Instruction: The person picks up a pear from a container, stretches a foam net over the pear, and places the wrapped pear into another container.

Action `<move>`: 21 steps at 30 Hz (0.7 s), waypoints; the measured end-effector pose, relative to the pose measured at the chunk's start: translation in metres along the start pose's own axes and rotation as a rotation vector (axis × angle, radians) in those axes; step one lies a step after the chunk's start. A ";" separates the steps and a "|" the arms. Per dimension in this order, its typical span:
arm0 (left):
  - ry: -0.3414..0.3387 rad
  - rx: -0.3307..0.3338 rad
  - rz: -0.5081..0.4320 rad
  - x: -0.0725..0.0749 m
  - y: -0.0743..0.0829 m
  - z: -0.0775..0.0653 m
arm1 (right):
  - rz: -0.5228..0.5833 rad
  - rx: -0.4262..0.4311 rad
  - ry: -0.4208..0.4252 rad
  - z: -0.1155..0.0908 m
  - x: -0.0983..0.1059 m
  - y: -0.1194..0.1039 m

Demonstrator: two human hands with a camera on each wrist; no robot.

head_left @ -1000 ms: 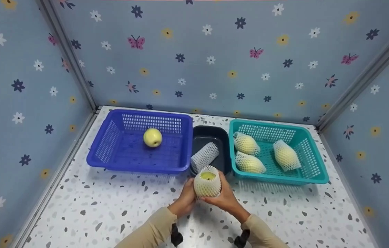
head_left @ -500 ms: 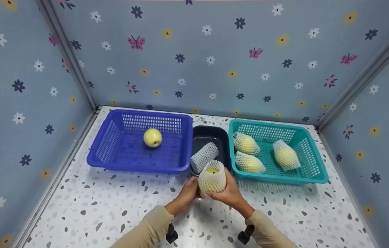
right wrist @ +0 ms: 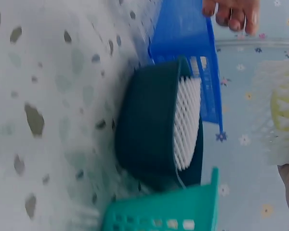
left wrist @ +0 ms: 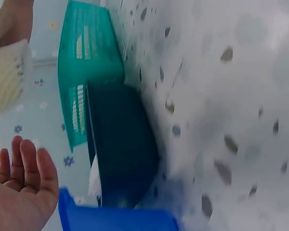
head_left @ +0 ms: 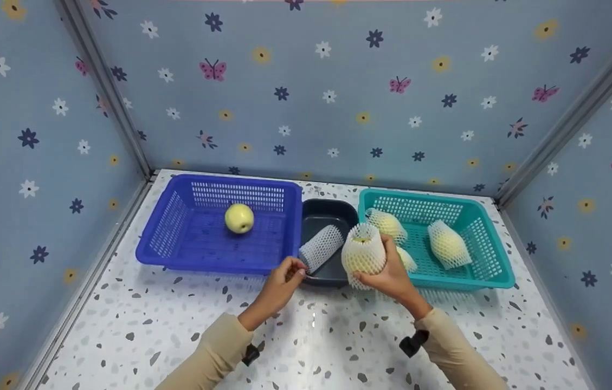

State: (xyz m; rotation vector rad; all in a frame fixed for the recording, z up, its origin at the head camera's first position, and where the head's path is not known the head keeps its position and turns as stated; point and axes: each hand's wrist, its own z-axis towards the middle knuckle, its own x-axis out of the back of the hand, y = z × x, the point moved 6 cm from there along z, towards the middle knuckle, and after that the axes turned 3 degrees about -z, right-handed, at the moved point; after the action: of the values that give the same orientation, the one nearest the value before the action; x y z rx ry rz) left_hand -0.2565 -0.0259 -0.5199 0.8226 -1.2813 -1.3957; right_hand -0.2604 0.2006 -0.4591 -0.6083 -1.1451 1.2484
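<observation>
My right hand (head_left: 397, 277) grips a yellow-green apple (head_left: 363, 255) in a white foam net sleeve, held upright over the gap between the dark bin (head_left: 333, 281) and the teal basket (head_left: 460, 283). The sleeve's top end gapes around the fruit. Near the bin's front left corner is my left hand (head_left: 278, 284), holding nothing; the left wrist view shows its fingers (left wrist: 31, 166) loosely bent. Another foam net sleeve (head_left: 321, 248) lies slanted in the bin. Several sleeved apples (head_left: 448, 246) lie in the teal basket, one partly hidden behind my right hand.
A blue-violet basket (head_left: 213, 267) on the left holds one bare yellow-green apple (head_left: 239, 218). The bin stands between the two baskets. All rest on a speckled white table (head_left: 175, 325), with patterned panels (head_left: 338, 81) at the back and sides.
My right hand has carried the sleeved apple right and up toward the teal basket. My left hand has come away from it and moved left. The apple in the blue-violet basket has not moved.
</observation>
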 end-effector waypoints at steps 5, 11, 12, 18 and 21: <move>0.102 -0.078 0.203 0.031 -0.010 0.011 | -0.102 0.001 0.022 0.008 0.031 0.001; 0.131 -0.105 0.461 0.058 -0.017 0.018 | -0.244 -0.043 0.077 0.016 0.067 0.006; 0.125 -0.101 0.502 0.061 -0.019 0.019 | -0.270 -0.055 0.085 0.017 0.073 0.007; 0.095 -0.092 0.751 0.068 -0.032 0.020 | -0.381 -0.142 0.076 0.022 0.107 0.045; 0.072 -0.089 0.837 0.067 -0.038 0.021 | -0.415 -0.173 0.070 0.023 0.124 0.073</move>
State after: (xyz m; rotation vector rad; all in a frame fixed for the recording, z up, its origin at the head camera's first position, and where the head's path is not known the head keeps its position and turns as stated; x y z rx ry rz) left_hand -0.3013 -0.0876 -0.5421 0.2061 -1.2780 -0.7297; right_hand -0.3219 0.3319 -0.4734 -0.5043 -1.2527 0.7748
